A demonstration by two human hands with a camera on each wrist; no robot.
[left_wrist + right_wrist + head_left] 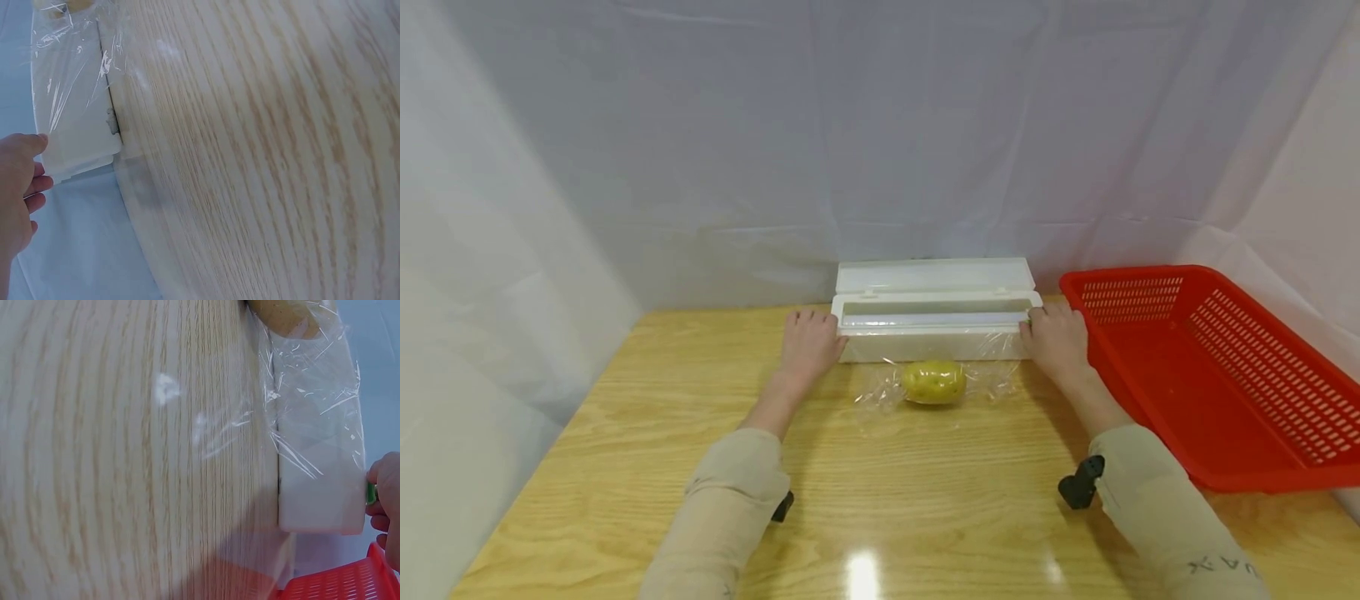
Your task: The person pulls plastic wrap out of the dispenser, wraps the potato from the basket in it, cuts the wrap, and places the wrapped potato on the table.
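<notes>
A white cling film dispenser (936,346) lies at the back of the table, its lid (934,275) raised and a roll (936,320) inside. Clear film (312,419) hangs over its front and spreads around a yellow potato (934,382) just before it. My left hand (810,343) grips the dispenser's left end, thumb (42,142) at the front edge and fingers curled at the end. At the right end, my right hand (1060,340) pinches a small green slide cutter (371,493) on the edge, mostly hidden by the fingers.
A red plastic basket (1225,479) with slotted walls stands at the right, close to my right hand and forearm. White cloth (925,150) hangs behind the wooden table (880,483) and along both sides.
</notes>
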